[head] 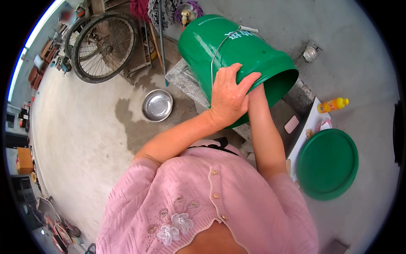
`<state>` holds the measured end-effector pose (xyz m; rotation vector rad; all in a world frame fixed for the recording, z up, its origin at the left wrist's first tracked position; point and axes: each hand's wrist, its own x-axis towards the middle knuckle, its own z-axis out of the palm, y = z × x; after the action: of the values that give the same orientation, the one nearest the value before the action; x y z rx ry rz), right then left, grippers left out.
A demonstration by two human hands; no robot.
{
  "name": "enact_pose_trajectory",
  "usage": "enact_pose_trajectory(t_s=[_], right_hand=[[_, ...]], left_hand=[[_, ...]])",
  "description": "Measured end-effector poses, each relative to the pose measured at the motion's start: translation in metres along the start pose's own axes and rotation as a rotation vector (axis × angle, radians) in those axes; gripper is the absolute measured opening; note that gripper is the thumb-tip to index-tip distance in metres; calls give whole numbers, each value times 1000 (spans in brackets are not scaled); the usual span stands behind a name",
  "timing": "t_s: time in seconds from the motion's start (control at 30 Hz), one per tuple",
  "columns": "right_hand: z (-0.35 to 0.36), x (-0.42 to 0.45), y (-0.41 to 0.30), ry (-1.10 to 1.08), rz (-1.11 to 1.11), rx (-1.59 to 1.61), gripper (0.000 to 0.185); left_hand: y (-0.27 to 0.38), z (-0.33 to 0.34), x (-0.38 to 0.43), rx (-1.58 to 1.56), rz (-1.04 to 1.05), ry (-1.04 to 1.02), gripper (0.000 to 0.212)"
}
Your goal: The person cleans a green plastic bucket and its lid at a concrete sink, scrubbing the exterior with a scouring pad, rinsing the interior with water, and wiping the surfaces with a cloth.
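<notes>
A green plastic bucket (234, 54) with a wire handle and white grip lies tipped over a stone sink (187, 81), its mouth towards me. My left hand (230, 95) grips the bucket's rim, thumb and fingers spread over its outer side. My right forearm reaches into the mouth; the right hand itself is hidden inside the bucket. A round green lid (328, 164) rests at the right, beside a white ledge (306, 136). On that ledge stands a yellow plastic bottle (331, 105). A pink bar or pad (291, 124) lies in the sink area.
A steel basin (157, 105) sits on the partly wet concrete floor. Mops (163, 41) lean near a brass tap (185, 16) at the top. A cart with spoked wheels (104, 47) stands at upper left. A valve or pipe fitting (311, 52) projects from the wall.
</notes>
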<state>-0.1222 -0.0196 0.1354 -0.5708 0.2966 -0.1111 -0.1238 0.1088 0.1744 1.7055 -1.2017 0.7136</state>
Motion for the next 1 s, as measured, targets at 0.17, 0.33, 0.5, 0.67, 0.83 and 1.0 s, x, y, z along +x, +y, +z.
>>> enact_pose_trajectory(t_s=[0.17,0.33,0.5,0.67,0.83,1.0], right_hand=[[-35,0,-38,10,-121,73,40],[-81,-10,-35,83,-109,96,40],[-104,-12,-45,88,-106,152,40],[-73,28,-72,-69,-99,264,40],[-21,83,-78,-322,-24,318,40],[5,65,-1,-514,-130,-209,39]], left_hand=[[21,30,6,98,121,-49,47],[22,66,-5,365,425,-158,38],[34,80,5,611,561,-173,40],[21,77,18,396,374,-64,38],[7,54,54,223,100,20,49],[-17,23,62,121,-97,101,53]])
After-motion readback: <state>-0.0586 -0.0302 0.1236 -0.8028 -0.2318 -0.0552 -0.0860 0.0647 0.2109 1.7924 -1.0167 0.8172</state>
